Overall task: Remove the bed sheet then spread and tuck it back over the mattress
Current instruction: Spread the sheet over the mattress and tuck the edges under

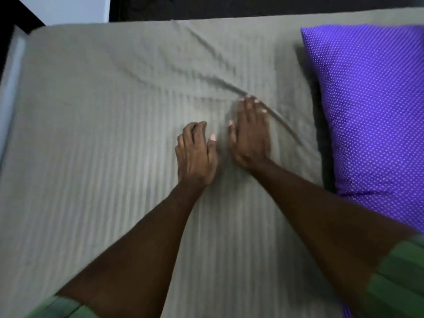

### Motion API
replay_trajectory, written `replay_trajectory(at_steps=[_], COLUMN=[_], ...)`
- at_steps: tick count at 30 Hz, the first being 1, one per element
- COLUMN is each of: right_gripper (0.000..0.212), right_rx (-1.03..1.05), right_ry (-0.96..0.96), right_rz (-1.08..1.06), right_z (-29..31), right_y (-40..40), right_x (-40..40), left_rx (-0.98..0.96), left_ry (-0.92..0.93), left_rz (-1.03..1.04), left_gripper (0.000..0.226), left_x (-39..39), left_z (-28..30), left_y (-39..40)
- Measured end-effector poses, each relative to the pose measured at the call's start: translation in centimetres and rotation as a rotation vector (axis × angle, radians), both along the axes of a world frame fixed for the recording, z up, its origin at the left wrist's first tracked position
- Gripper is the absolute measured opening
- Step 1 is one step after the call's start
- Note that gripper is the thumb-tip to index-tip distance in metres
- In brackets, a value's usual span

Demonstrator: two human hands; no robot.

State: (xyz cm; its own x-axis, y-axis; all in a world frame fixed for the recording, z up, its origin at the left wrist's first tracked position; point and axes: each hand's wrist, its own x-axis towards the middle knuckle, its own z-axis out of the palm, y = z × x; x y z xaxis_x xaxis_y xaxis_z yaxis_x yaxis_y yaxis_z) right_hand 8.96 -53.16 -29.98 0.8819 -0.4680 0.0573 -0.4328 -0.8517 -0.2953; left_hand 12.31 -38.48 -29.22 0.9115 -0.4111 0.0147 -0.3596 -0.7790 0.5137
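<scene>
A grey striped bed sheet (103,134) covers the mattress across most of the view. Both my hands lie on it near the middle. My left hand (196,152) rests palm down with its fingers somewhat bent against the cloth. My right hand (251,136) presses flat, fingers straight, its fingertips at a long curved wrinkle (206,76) that runs from the far side of the bed down past the hand toward the pillow. The picture is slightly blurred.
A purple pillow with white dots (371,115) lies on the sheet at the right. The bed's left edge (11,88) shows a pale side. A dark strip (252,8) runs behind the far edge.
</scene>
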Motion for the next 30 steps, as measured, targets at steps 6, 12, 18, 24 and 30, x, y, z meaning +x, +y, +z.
replay_trajectory(at_steps=[6,12,18,24,30], right_gripper=[0.067,0.068,0.071,0.064,0.067], right_rx=[-0.105,-0.091,0.001,-0.11,-0.088], right_ry=[0.034,0.063,-0.011,0.006,0.053], right_rz=[0.795,-0.124,0.405,0.214,-0.092], right_z=[-2.0,-1.4,-1.4,-1.2,1.2], right_y=[-0.8,-11.3,-4.9,-14.0,-16.2], right_x=[3.2,6.5,9.5,12.9,15.1], left_rx=[0.05,0.259,-0.053,0.292,0.443], left_ry=[-0.029,-0.101,-0.087,0.035,0.06], left_rz=[-0.011,0.075,-0.056,0.043,0.021], left_gripper=[0.055,0.049,0.063,0.077,0.084], left_x=[6.1,7.9,10.9,15.4,15.4], left_z=[-1.0,-2.1,-1.4,-2.3,-0.8], left_y=[-2.7,-4.2,-8.9,-9.5,-11.8])
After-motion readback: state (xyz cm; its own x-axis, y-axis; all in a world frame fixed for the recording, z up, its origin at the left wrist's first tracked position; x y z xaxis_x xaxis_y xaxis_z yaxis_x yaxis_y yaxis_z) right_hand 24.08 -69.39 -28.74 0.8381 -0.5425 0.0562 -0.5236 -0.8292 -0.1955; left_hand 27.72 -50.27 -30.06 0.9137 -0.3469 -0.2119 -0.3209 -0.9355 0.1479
